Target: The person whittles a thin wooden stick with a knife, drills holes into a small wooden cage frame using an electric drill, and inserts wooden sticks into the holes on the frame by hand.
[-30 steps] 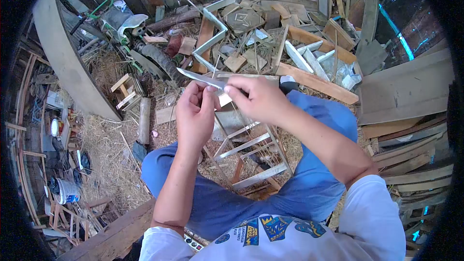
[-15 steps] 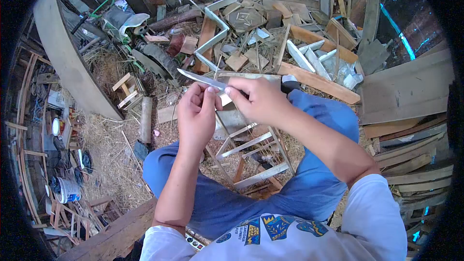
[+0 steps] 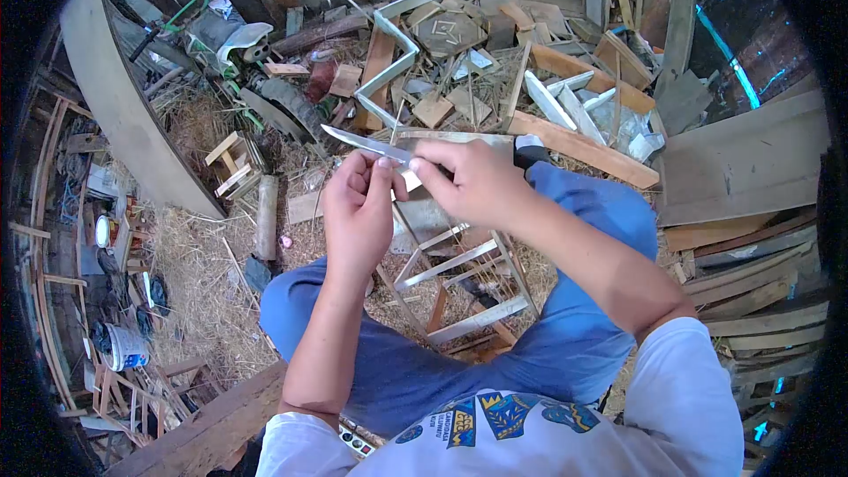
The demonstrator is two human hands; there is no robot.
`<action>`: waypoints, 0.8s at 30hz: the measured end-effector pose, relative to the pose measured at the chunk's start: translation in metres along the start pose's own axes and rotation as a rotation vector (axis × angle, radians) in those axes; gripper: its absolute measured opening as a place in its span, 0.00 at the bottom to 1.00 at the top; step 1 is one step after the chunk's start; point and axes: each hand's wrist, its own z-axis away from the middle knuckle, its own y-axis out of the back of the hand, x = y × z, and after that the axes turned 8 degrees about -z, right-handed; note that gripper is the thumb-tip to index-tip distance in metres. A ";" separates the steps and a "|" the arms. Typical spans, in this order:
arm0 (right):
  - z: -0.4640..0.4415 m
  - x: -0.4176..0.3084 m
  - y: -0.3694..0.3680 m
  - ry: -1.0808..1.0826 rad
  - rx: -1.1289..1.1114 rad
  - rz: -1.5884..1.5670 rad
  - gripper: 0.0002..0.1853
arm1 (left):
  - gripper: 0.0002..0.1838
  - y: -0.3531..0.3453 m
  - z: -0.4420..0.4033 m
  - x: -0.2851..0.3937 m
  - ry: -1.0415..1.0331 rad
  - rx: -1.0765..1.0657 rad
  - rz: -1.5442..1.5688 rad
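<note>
So we've got the knife (image 3: 364, 142) up in front of us, over the gap between our knees, blade angled off toward our left. Our right hand (image 3: 473, 178) has the handle end, fingers curled in, with the thumb pressed by the base of the blade. Our left hand (image 3: 358, 208) has its fingers bent in, thumb and forefinger pinched together right at the blade. Can't tell if there's a thin sliver in that pinch or just the metal.

Looks to us like close-up fine blade work, or maybe checking the edge. Either way, any move from here calls for a firm right grip, small strokes and that left thumb kept off the sharp side, tbh.

Below the hands there's a slatted wooden frame (image 3: 477, 321) between our legs, apart from the blade, with straw (image 3: 212, 278) on the ground around us.
</note>
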 end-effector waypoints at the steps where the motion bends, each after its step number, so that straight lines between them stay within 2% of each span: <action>1: -0.002 0.000 0.007 0.055 0.021 0.079 0.13 | 0.10 0.000 -0.001 0.000 0.002 0.001 -0.001; 2: -0.008 -0.001 0.015 0.050 0.022 0.075 0.13 | 0.10 0.000 -0.001 0.001 -0.031 0.002 0.011; 4: -0.019 0.000 0.028 -0.124 0.055 0.036 0.13 | 0.09 -0.001 0.002 0.001 -0.060 0.000 0.025; 8: -0.008 0.006 0.019 0.007 0.092 0.060 0.13 | 0.10 0.002 0.001 0.008 -0.020 -0.022 0.042; 10: -0.013 0.006 0.025 -0.025 0.072 0.095 0.12 | 0.10 0.003 0.002 0.009 0.015 -0.046 0.051; 12: -0.021 0.013 0.029 -0.009 0.106 -0.027 0.12 | 0.10 0.002 0.001 0.011 0.005 -0.043 0.085; 13: -0.013 0.007 0.024 -0.091 0.069 0.001 0.12 | 0.10 0.002 0.000 0.009 0.000 -0.041 0.087; 17: -0.011 0.007 0.021 0.008 0.041 -0.032 0.12 | 0.10 0.003 -0.002 0.006 0.037 -0.038 0.127; 20: -0.012 0.001 0.026 -0.058 0.038 0.026 0.12 | 0.09 0.001 0.002 0.007 0.064 -0.033 0.144; 21: -0.005 0.001 0.017 -0.156 -0.053 -0.024 0.12 | 0.09 0.001 0.002 0.008 0.088 -0.016 0.141; 22: -0.002 0.004 0.006 0.149 0.064 0.002 0.13 | 0.09 0.001 -0.001 0.007 0.083 -0.015 0.142; 24: -0.007 0.008 0.014 -0.036 0.002 -0.033 0.13 | 0.09 0.004 -0.002 0.002 0.054 -0.050 0.181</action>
